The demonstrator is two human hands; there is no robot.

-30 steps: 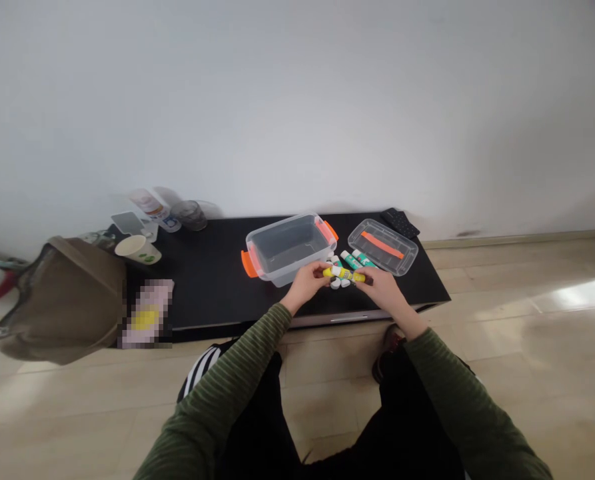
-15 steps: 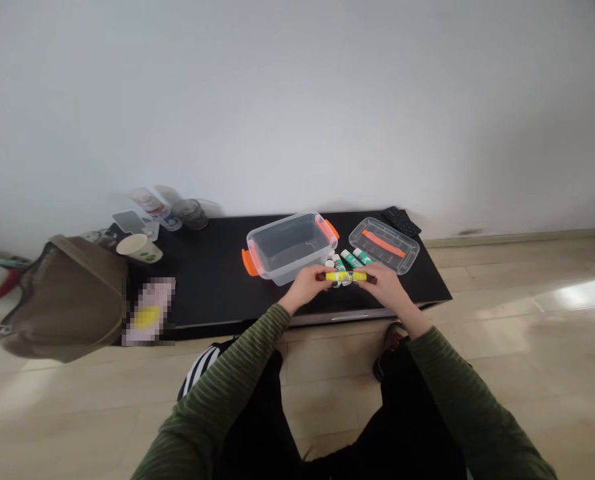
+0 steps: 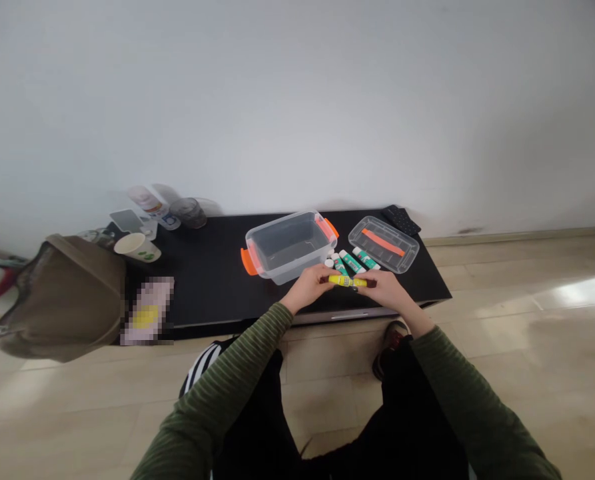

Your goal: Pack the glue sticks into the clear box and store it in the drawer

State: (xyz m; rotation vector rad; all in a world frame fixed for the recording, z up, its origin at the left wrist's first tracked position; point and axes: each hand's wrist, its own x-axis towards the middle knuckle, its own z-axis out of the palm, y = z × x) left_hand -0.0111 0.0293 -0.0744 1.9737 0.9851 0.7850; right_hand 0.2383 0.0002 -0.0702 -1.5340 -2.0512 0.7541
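A yellow glue stick (image 3: 347, 281) lies level between my two hands, above the front edge of the black cabinet top. My left hand (image 3: 308, 287) pinches its left end, and my right hand (image 3: 383, 289) grips the right end. Just behind it, several green-and-white glue sticks (image 3: 351, 261) are spread on the surface, partly covered by my fingers. A clear plastic box (image 3: 292, 272) with orange latches stands uncovered to the left of them. Its clear lid (image 3: 387, 252), with an orange handle, lies flat on the right.
A black cabinet (image 3: 207, 287) stands against the white wall. On its left are a brown bag (image 3: 72, 293), a paper cup (image 3: 138, 247), a spray can (image 3: 154, 208), a dark glass (image 3: 189, 212) and a blurred pink item (image 3: 152, 303). A black remote-like object (image 3: 401, 219) lies at the back right.
Both hands have lowered the yellow glue stick slightly toward me, and it has turned a little. More of the green glue sticks shows behind it.
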